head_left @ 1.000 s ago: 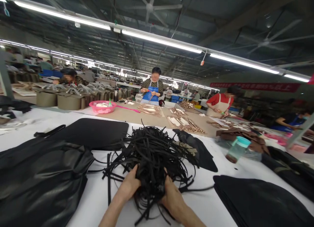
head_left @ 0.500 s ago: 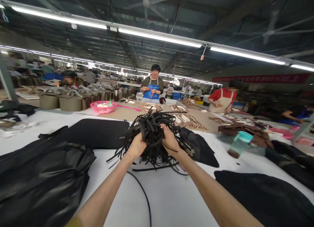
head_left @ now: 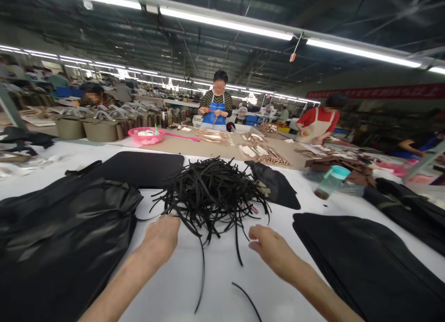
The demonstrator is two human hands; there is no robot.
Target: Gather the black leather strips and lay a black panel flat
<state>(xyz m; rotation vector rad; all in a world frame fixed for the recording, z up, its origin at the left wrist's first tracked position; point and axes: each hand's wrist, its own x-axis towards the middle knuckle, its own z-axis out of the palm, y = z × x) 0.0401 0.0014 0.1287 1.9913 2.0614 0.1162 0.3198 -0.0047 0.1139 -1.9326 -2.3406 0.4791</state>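
Observation:
A loose heap of thin black strips (head_left: 212, 189) lies on the white tabletop in front of me. My left hand (head_left: 163, 236) is at its near left side, knuckles up and blurred. The fingers there curl down out of sight, so their grip is hidden. To the right of the heap's front edge, my right hand (head_left: 269, 247) has bent fingers, with a gap between thumb and forefinger and nothing visible in it. A few strips trail toward me, and a single black strip (head_left: 247, 299) lies apart near the front.
Black sheet material (head_left: 66, 238) covers the left side; a stack of black panels (head_left: 368, 261) lies right. Behind it stands a bottle with a turquoise lid (head_left: 333, 180). A pink basin (head_left: 146, 137) and brown strips (head_left: 266, 154) sit on the far table, where co-workers stand.
Both hands have let go of the lifted bunch of strips and drawn back toward me, moving apart. The strips now rest in a wider, flatter heap. My view has tilted downward.

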